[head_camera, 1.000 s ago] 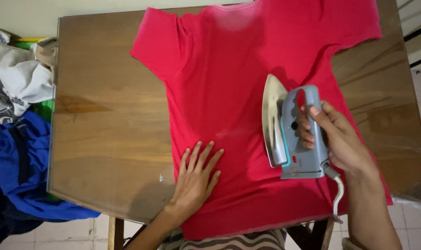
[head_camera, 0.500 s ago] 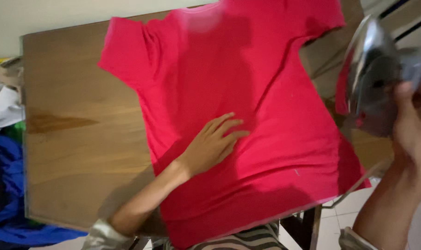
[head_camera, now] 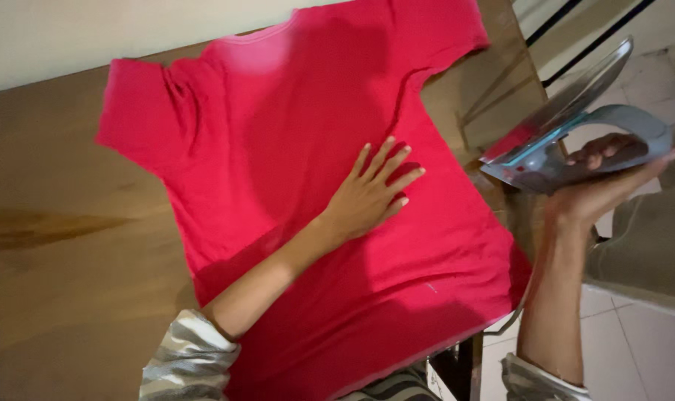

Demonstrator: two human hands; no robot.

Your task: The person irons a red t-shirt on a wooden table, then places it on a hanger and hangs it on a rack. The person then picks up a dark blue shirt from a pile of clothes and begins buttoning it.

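Left hand (head_camera: 367, 194) splayed flat on red shirt (head_camera: 293, 119); right hand (head_camera: 601, 186) apparently grips iron (head_camera: 568, 141).

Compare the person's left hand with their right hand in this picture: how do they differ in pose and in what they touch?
The left hand lies flat, fingers spread, palm down on the red short-sleeved T-shirt; the right hand is curled around the handle of the grey-blue electric iron. The left hand rests over the brown wooden table; the right hand is raised off its right edge, the iron tilted. Both forearms are bare, with striped sleeves pushed back.
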